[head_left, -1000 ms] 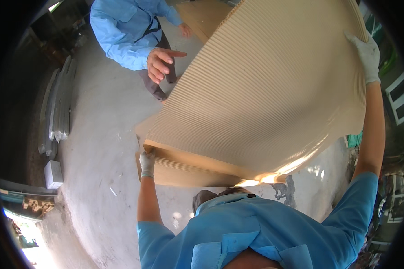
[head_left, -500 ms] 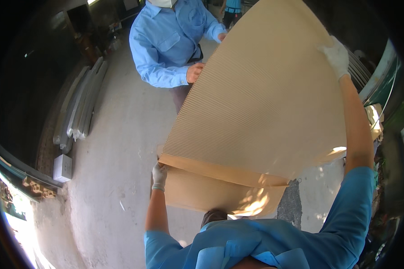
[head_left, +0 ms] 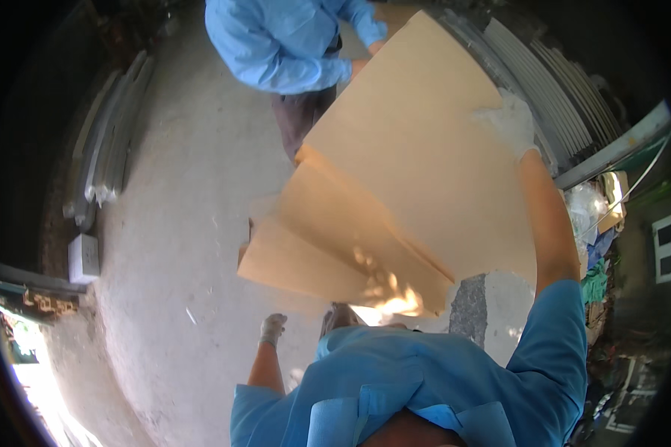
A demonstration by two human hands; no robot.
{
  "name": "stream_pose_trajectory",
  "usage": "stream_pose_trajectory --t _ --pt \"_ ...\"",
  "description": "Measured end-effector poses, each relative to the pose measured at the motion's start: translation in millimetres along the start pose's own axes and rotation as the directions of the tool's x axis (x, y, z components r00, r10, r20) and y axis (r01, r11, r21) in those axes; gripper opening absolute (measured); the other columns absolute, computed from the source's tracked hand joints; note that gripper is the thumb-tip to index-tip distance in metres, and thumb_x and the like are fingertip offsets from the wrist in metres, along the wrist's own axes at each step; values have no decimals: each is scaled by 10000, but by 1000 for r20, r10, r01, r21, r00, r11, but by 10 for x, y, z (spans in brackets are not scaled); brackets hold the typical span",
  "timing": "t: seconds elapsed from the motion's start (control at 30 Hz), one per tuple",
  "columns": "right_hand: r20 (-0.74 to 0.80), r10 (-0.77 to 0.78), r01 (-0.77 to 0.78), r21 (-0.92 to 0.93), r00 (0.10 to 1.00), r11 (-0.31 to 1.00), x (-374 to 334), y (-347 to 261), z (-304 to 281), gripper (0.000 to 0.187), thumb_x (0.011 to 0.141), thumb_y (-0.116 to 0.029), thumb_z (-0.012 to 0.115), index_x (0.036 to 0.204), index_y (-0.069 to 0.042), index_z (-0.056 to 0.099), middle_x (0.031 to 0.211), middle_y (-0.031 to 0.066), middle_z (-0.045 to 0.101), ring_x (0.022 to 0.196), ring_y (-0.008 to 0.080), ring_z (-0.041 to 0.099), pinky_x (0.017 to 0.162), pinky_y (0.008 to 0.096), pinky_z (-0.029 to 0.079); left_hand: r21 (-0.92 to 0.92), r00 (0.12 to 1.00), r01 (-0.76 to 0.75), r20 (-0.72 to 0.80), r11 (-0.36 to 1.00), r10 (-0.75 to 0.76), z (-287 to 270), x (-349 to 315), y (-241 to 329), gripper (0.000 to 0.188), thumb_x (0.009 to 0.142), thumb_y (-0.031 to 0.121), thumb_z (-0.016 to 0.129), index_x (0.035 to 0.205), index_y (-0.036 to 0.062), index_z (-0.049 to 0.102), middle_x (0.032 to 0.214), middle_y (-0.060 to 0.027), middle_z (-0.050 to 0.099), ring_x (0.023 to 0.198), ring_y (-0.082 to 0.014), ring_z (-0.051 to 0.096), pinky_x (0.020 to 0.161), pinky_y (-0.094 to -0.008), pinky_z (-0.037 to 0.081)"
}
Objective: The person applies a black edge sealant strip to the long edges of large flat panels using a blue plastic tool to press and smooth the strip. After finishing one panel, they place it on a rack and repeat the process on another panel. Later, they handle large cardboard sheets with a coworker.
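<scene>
A large brown sheet of corrugated cardboard [head_left: 432, 141] stretches in front of me, its lower part folded over into a loose flap [head_left: 306, 249]. My right hand [head_left: 511, 125], in a white glove, grips the sheet at its right edge, fingers lying over the face and partly blurred. Apart from the sheet, at the lower left, my gloved left hand [head_left: 273, 328] is curled closed with nothing visible in it. Across from me a person in a blue shirt [head_left: 283, 45] has a bare hand [head_left: 360, 68] at the sheet's far left edge; whether it grips is hidden.
Long wrapped grey bars [head_left: 115, 134] lie on the concrete floor [head_left: 171, 223] at the left, near a white box [head_left: 83, 258]. Ribbed grey panels [head_left: 540, 82] are stacked at the far right. A metal beam [head_left: 619, 145] and plastic bags [head_left: 585, 205] are beside my right arm.
My left hand has let go of the sheet's left edge and dropped toward me. My right hand has moved lower and left with the sheet, whose lower part has shifted and creased.
</scene>
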State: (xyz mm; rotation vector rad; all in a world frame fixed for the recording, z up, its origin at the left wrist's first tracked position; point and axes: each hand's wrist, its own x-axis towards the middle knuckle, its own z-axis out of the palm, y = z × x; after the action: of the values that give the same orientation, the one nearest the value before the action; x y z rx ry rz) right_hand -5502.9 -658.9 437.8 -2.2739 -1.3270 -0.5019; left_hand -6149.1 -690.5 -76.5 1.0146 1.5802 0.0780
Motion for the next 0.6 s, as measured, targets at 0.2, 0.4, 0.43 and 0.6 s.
stream_pose_trajectory --t 0.2,0.4,0.43,0.6 --pt "187 40 -57 81 981 995 48 202 580 535 747 -362 804 1157 -33 706 1054 167 744 980 306 719 881 373 542 -297 985 150 -41 943 -170 256 -642 -585 286 909 260 732 1143 96 730 919 -21 724 669 -132 643 552 -293 492" --pt "203 6 -10 19 979 1000 7 -1 935 667 743 -385 819 1276 -30 633 1182 199 704 1067 346 687 943 398 529 -421 979 159 -49 893 -198 365 -903 -449 294 920 238 712 1169 82 719 958 -12 720 714 -123 644 590 -288 489" --pt "144 -23 38 -107 989 994 -123 -77 1052 686 750 -393 818 1303 -40 616 1229 202 687 1116 354 667 969 410 518 -410 978 168 -43 896 -203 374 -885 -404 288 921 232 708 1167 83 719 949 -9 717 711 -123 643 588 -286 487" --pt "713 -249 -61 378 656 924 -1092 -358 1425 613 833 -420 776 1329 -91 630 1416 115 599 1276 301 585 1094 418 447 -433 994 112 34 894 -108 419 -700 -182 267 920 210 671 1165 108 692 953 -28 685 722 -158 665 638 -313 508"
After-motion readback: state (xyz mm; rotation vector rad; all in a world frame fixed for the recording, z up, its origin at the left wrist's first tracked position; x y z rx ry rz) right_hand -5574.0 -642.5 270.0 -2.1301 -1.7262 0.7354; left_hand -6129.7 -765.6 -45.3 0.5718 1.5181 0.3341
